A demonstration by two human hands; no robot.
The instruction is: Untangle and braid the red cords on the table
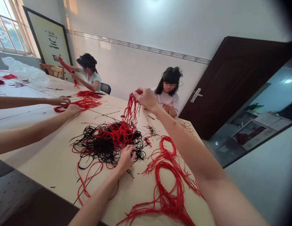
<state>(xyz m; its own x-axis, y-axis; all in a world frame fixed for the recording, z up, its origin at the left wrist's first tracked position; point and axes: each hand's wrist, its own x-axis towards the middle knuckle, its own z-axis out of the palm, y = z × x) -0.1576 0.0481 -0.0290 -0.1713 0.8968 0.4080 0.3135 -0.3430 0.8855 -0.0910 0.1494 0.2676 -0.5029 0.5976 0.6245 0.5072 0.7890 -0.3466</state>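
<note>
My right hand (146, 98) is raised over the table, pinching a bunch of thin red cords (131, 106) that hang down to the pile below. Under them lies a tangled heap of black cords (101, 146), with loose red cords (121, 133) on top. At the heap's near right edge, my left hand (127, 158) rests with its fingers curled over black cords. To the right of that hand lie two looped bundles of red cords, a nearer one (170, 201) and a farther one (168, 150).
From the left, a co-worker's hands (66, 105) handle red cords on the table (54, 169). Across it sit a person holding up red cords (89, 75) and another bent over something small (168, 94). Clear plastic bags (25, 72) lie far left. A dark door (221, 81) stands right.
</note>
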